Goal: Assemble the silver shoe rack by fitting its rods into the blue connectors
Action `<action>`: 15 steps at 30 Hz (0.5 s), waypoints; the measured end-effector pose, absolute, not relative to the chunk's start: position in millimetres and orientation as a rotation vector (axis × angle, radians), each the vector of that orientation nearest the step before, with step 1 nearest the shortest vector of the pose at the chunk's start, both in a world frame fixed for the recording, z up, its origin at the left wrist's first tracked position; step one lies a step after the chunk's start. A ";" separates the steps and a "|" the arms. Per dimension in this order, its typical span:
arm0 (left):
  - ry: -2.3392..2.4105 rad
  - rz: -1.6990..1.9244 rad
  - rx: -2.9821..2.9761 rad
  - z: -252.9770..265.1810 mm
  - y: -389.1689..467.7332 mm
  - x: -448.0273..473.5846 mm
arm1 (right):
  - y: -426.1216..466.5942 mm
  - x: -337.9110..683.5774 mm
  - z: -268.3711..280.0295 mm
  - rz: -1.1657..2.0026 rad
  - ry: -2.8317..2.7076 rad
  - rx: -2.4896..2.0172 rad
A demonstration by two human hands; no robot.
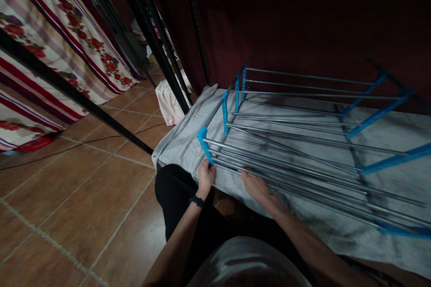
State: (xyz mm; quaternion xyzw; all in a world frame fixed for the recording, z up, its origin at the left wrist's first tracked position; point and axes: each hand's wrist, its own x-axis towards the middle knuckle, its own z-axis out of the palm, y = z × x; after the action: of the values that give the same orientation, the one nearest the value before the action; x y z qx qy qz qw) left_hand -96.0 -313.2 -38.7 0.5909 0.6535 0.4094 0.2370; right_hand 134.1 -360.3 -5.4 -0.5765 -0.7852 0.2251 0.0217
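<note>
Head cam: rack [316, 139] lengthwise L-R, 2 hands [205, 177] near L end

Left: floral striped curtain [72, 24] above a brown tiled floor [67, 206], crossed by a thin dark cable [97, 139]. Centre: pale cloth [169, 106] beside a black post [159, 54]. Right: grey blanket [180, 143] before a dark red backdrop [303, 27].

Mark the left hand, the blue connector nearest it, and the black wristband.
Left hand [205, 177]: head view, middle of hand.
Blue connector [205, 146]: head view, mid-length.
Black wristband [197, 201]: head view, outer face.
</note>
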 end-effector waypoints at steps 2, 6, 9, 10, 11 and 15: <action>1.795 1.104 1.599 -37.3 -313.1 -95.2 | -360.2 134.3 -5.2 0.699 -2.432 -1.797; 1.807 1.089 1.550 -33.4 -313.4 -93.1 | -360.0 134.1 -3.1 0.719 -2.414 -1.779; 1.807 1.102 1.545 -30.1 -315.0 -91.2 | -360.6 133.8 -2.1 0.728 -2.404 -1.772; 1.809 1.111 1.546 -29.1 -315.7 -90.5 | -360.7 133.8 -2.4 0.729 -2.405 -1.772; 1.817 1.121 1.544 -28.0 -316.3 -89.8 | -360.7 133.8 -3.2 0.725 -2.405 -1.770; 1.881 1.106 1.503 -21.8 -318.7 -85.5 | -359.9 133.0 -7.3 0.708 -2.385 -1.794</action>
State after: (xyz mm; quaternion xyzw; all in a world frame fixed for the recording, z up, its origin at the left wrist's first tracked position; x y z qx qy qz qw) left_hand -85.5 -318.7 -21.8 0.5500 0.6887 0.4048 0.2435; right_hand 133.0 -359.9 -7.3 -0.5844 -0.7771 0.2307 0.0373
